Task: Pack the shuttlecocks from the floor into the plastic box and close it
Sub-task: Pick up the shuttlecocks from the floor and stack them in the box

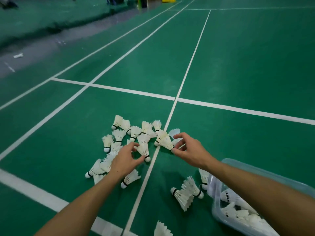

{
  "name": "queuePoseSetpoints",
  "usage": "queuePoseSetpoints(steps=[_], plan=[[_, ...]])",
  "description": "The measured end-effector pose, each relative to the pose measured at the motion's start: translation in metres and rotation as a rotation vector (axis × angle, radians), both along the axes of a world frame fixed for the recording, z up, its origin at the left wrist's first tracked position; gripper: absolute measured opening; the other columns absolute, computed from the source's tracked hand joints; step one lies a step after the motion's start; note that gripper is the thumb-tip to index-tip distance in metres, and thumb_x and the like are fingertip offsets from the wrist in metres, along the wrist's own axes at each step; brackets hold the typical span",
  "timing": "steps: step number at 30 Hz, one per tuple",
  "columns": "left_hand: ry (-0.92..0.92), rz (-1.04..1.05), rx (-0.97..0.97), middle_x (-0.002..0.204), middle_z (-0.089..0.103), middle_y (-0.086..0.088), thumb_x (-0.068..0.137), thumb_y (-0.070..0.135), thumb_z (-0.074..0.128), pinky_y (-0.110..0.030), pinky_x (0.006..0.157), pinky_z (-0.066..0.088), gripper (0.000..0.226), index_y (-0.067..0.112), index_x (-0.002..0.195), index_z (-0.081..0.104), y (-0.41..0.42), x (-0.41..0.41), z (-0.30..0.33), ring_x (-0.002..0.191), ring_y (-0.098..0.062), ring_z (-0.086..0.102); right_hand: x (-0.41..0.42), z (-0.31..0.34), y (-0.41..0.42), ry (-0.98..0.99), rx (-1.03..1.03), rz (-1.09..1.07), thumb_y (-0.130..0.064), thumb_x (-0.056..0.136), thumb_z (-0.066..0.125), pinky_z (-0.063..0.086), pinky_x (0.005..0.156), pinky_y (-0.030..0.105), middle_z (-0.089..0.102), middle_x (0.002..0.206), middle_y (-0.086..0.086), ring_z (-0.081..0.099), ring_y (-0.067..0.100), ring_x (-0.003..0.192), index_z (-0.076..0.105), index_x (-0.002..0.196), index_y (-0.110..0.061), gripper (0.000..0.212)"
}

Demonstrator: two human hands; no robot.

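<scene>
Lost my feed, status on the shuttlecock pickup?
Left hand pinching one shuttlecock. Right hand reaching, fingers curled, grip unclear. Plastic box open, partly filled. Pile of shuttlecocks on floor, nothing blocking.

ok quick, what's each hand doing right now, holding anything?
Left hand: fingers curling round a shuttlecock on the floor, grip closing.
Right hand: open, fingertips at another shuttlecock, nothing held.

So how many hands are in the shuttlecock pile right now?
2. The left hand is at a shuttlecock left of the white line; the right hand reaches in just right of it. None hidden.
</scene>
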State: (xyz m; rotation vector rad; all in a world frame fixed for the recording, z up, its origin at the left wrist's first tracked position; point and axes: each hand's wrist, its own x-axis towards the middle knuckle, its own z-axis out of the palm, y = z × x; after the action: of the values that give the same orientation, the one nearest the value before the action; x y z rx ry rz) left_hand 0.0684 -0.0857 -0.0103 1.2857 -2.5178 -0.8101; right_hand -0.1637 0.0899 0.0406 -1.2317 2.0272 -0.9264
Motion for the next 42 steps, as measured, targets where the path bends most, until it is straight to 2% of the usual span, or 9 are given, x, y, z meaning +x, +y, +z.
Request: queuePoseSetpoints(steps=[5, 8, 11, 15, 21, 24, 27, 33, 42], plan=[[-0.135, 0.007, -0.148, 0.135, 0.056, 0.006, 0.085, 0.064, 0.072, -0.034, 0.07, 0.059, 0.068, 0.037, 0.143, 0.046, -0.009, -0.028, -0.007, 0.091, -0.012, 0.064, -0.015, -0.02, -0.022, 0.106, 0.072, 0.007, -0.038, 0.096, 0.072, 0.062, 0.089, 0.039, 0.065, 0.114, -0.008, 0.069, 0.01, 0.096, 0.05, 0.142, -0.027, 0.051], [-0.192, 0.008, -0.207, 0.138, 0.055, 0.002, 0.084, 0.066, 0.073, -0.035, 0.077, 0.059, 0.073, 0.034, 0.145, 0.048, -0.013, -0.048, -0.01, 0.107, -0.017, 0.061, -0.026, -0.028, -0.032, 0.26, 0.135, 0.0, -0.042, 0.094, 0.071, 0.055, 0.102, 0.043, 0.061, 0.13, -0.002, 0.06, 0.017, 0.116, 0.047, 0.146, -0.026, 0.059], [-0.233, 0.023, -0.191, 0.129, 0.063, 0.003, 0.083, 0.069, 0.073, -0.04, 0.083, 0.059, 0.069, 0.027, 0.135, 0.058, -0.013, -0.065, -0.017, 0.115, -0.02, 0.059, -0.032, -0.037, -0.045, 0.432, 0.222, 0.007, -0.046, 0.091, 0.073, 0.044, 0.115, 0.049, 0.048, 0.147, 0.007, 0.043, 0.029, 0.136, 0.044, 0.151, -0.03, 0.068], [-0.215, 0.022, -0.166, 0.111, 0.071, 0.004, 0.087, 0.053, 0.076, -0.043, 0.081, 0.059, 0.051, 0.026, 0.128, 0.064, -0.005, -0.073, -0.028, 0.107, -0.021, 0.062, -0.036, -0.053, -0.062, 0.443, 0.352, 0.024, -0.047, 0.087, 0.08, 0.039, 0.118, 0.056, 0.032, 0.162, 0.011, 0.033, 0.037, 0.146, 0.042, 0.152, -0.036, 0.076], [-0.184, 0.055, -0.113, 0.104, 0.071, 0.012, 0.09, 0.048, 0.073, -0.045, 0.094, 0.049, 0.023, 0.038, 0.11, 0.066, 0.001, -0.069, -0.038, 0.111, -0.019, 0.06, -0.016, -0.077, -0.083, 0.337, 0.399, -0.09, -0.052, 0.088, 0.08, 0.048, 0.109, 0.054, 0.037, 0.143, 0.014, 0.037, 0.036, 0.131, 0.054, 0.134, -0.026, 0.059], [-0.116, 0.088, -0.062, 0.095, 0.07, 0.015, 0.086, 0.057, 0.07, -0.046, 0.092, 0.051, 0.018, 0.041, 0.094, 0.065, 0.0, -0.062, -0.047, 0.102, -0.017, 0.063, -0.006, -0.082, -0.092, 0.312, 0.385, -0.227, -0.052, 0.086, 0.082, 0.053, 0.096, 0.047, 0.038, 0.129, 0.011, 0.04, 0.031, 0.116, 0.053, 0.119, -0.025, 0.051], [-0.061, 0.097, -0.051, 0.086, 0.068, 0.013, 0.084, 0.067, 0.067, -0.044, 0.086, 0.053, 0.025, 0.043, 0.083, 0.062, 0.0, -0.055, -0.053, 0.098, -0.017, 0.061, -0.004, -0.087, -0.092, 0.325, 0.397, -0.282, -0.046, 0.087, 0.082, 0.056, 0.093, 0.048, 0.039, 0.126, 0.012, 0.043, 0.032, 0.113, 0.055, 0.118, -0.024, 0.047], [-0.045, 0.051, -0.071, 0.107, 0.063, 0.009, 0.092, 0.061, 0.068, -0.04, 0.092, 0.044, 0.025, 0.036, 0.094, 0.069, 0.012, -0.054, -0.044, 0.112, -0.018, 0.047, -0.01, -0.087, -0.082, 0.277, 0.432, -0.262, -0.049, 0.082, 0.083, 0.055, 0.094, 0.047, 0.045, 0.124, 0.009, 0.046, 0.031, 0.116, 0.058, 0.118, -0.023, 0.051], [0.222, 0.035, 0.165, 0.114, 0.056, 0.003, 0.1, 0.034, 0.067, -0.037, 0.098, 0.048, 0.02, 0.02, 0.09, 0.058, 0.018, -0.053, -0.042, 0.114, -0.016, 0.055, -0.005, -0.08, -0.054, 0.242, 0.293, -0.196, -0.051, 0.081, 0.078, 0.047, 0.089, 0.036, 0.047, 0.124, 0.003, 0.046, 0.021, 0.112, 0.058, 0.125, -0.025, 0.054]])
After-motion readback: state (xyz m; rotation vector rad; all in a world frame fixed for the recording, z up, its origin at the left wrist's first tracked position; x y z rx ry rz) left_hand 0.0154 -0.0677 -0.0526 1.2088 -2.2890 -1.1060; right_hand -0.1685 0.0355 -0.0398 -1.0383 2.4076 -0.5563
